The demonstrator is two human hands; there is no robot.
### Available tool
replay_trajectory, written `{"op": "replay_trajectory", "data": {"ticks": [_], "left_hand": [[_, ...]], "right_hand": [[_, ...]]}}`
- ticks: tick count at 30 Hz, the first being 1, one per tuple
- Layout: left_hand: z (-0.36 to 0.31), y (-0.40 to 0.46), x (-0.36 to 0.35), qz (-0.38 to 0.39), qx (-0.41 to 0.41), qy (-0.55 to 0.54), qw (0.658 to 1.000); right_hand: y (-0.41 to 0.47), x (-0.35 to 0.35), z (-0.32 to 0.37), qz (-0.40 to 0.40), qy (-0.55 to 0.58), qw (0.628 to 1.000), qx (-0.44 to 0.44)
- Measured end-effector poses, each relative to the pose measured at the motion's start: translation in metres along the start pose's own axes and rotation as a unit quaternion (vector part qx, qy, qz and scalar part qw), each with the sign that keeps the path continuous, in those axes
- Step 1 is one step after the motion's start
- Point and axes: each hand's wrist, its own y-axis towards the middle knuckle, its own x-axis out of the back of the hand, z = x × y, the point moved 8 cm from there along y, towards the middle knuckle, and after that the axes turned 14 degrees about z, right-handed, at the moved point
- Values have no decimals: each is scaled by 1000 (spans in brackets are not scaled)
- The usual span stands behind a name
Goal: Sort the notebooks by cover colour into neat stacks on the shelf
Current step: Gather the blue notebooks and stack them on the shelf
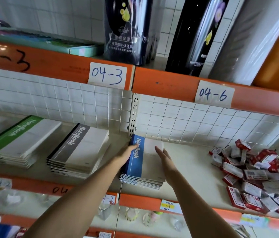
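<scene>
Three stacks of notebooks lie on the middle shelf [195,162]: a green-covered stack [17,140] at the left, a grey-covered stack [80,150] beside it, and a blue-covered stack [143,165] by the shelf upright. My left hand [126,152] lies flat against the blue stack's left, spine side, fingers straight. On the stack's right side my right hand [164,156] rests with straight fingers on the top cover. Neither hand curls round a notebook. A sliver of another stack shows at the far left edge.
A heap of small red and white boxes [255,176] fills the shelf's right end. Tall dark bottles [130,28] and rolls stand on the shelf above, labelled 04-3 [107,75] and 04-6 [213,94]. Bagged items hang below. Bare shelf lies between the blue stack and the boxes.
</scene>
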Motion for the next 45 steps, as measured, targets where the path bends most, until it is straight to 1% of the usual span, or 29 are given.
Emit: {"op": "replay_trajectory", "data": {"ticks": [3, 6, 8, 10, 12, 13, 14, 16, 19, 24, 27, 30, 32, 33, 35, 37, 38, 39, 41, 43, 44, 45], "left_hand": [[-5, 2, 2, 8, -16, -5, 1000], [-1, 1, 1, 21, -3, 11, 1000], [-1, 0, 2, 35, 3, 18, 999], [-2, 3, 9, 37, -2, -2, 999], [-3, 8, 19, 8, -22, -50, 998], [-4, 11, 20, -4, -34, -67, 997], [-4, 14, 18, -16, -38, -74, 996], [0, 19, 10, -26, -30, -62, 997], [5, 23, 3, -15, -22, -72, 997], [-1, 21, 6, -7, -65, -90, 994], [-15, 16, 3, 18, -133, -85, 987], [-18, 14, -1, 24, -133, -84, 987], [-18, 14, 1, 23, -134, -75, 988], [-18, 16, 3, 28, -138, -78, 987], [-13, 18, 10, 45, -115, -115, 986], [-9, 18, 14, 34, -92, -155, 983], [-7, 20, 11, 34, -91, -160, 982], [-7, 20, 7, 35, -97, -157, 982], [-7, 28, 1, 48, -120, -168, 977], [-13, 19, 2, 57, -123, -164, 977], [-13, 18, 7, 48, -123, -164, 978], [-16, 15, 8, 41, -139, -169, 975]], "right_hand": [[4, -2, 3, 0, -2, 1000, 4], [11, -2, -9, -10, -5, 1000, 4], [16, 6, -18, 8, 1, 1000, 1], [15, 8, -11, 33, 17, 999, 39], [10, 19, -1, -10, 37, 997, 66], [12, 19, 1, -11, 47, 996, 75], [15, 14, 1, 7, 55, 996, 74], [21, 4, -5, 34, 54, 997, 34], [30, 4, -11, 54, 60, 997, 7], [32, -1, -10, 47, 59, 997, 29], [32, -2, -11, 73, 78, 994, 37], [29, -5, -4, 87, 80, 990, 72], [24, -8, 0, 98, 69, 990, 67], [21, -5, 3, 82, 66, 992, 67], [19, 3, 4, 70, 64, 992, 80], [21, 14, 0, 27, 73, 993, 87], [25, 16, -2, 28, 79, 991, 109], [24, 12, 0, 35, 69, 990, 119], [21, 7, 1, 45, 31, 993, 105], [18, 11, 1, 32, 51, 992, 108], [22, 14, -4, 34, 87, 990, 109], [19, 14, -3, 14, 83, 992, 98]]}}
